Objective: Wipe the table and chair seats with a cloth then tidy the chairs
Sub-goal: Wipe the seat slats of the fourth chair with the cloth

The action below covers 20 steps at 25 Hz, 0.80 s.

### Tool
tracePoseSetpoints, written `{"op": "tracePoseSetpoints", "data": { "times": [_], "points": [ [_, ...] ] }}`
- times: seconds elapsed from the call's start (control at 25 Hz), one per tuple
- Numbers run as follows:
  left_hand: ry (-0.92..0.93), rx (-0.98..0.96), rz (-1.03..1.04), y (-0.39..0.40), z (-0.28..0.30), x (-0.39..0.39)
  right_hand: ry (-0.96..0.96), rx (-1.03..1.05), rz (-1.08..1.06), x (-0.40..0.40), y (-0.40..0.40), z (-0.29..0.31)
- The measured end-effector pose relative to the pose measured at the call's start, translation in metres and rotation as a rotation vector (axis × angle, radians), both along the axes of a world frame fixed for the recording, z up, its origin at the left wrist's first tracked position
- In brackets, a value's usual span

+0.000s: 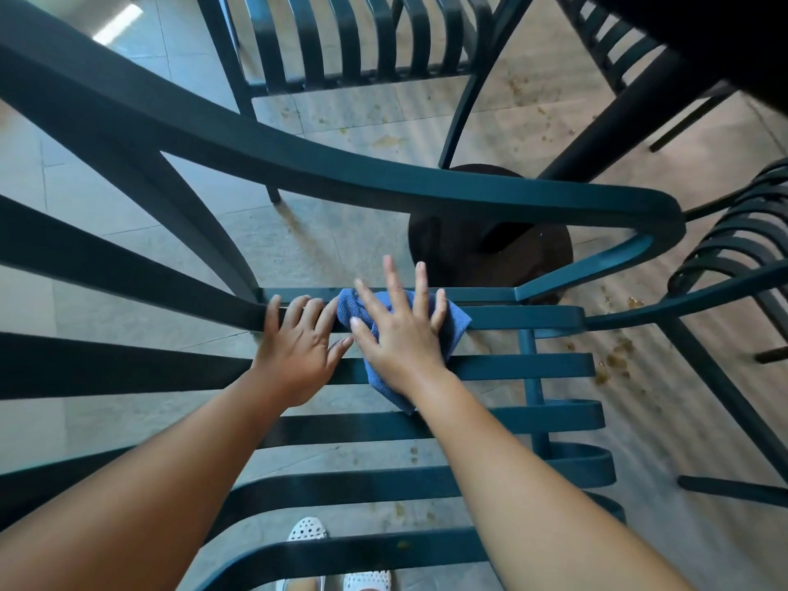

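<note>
Two hands are working the seat (490, 364): the right hand (401, 330) is pressing the cloth (456, 319) flat, fingers spread, near the seat's back edge; the left hand (298, 347) is curling over a slat (149, 368), steadying. Following each slat lengthwise to its edge should be cleaning best.

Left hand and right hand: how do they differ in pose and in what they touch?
The left hand curls its fingers over a seat slat; the right hand lies flat, fingers spread. The left hand touches bare slat; the right hand presses the blue cloth onto the slats. Both rest on the same chair seat.
</note>
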<state>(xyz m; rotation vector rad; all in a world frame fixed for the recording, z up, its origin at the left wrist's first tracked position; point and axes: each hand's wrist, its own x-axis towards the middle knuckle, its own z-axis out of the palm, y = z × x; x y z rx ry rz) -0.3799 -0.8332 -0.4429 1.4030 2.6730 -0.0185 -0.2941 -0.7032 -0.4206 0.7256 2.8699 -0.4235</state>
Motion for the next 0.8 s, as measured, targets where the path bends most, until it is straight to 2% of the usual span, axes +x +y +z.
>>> {"op": "tracePoseSetpoints", "data": {
  "times": [0.24, 0.48, 0.64, 0.8],
  "points": [
    [0.027, 0.095, 0.026, 0.008, -0.006, -0.001, 0.147, 0.134, 0.035, 0.005, 0.002, -0.017],
    [0.013, 0.076, 0.044, 0.010, -0.003, -0.002, 0.169, 0.079, 0.006, 0.036, 0.038, -0.009],
    [0.002, 0.069, 0.052, 0.010, -0.005, -0.002, 0.129, 0.145, -0.134, 0.064, 0.069, -0.004],
    [-0.016, 0.124, 0.042, 0.016, -0.010, 0.000, 0.047, 0.132, -0.266, 0.047, 0.048, 0.001]
  ]
}}
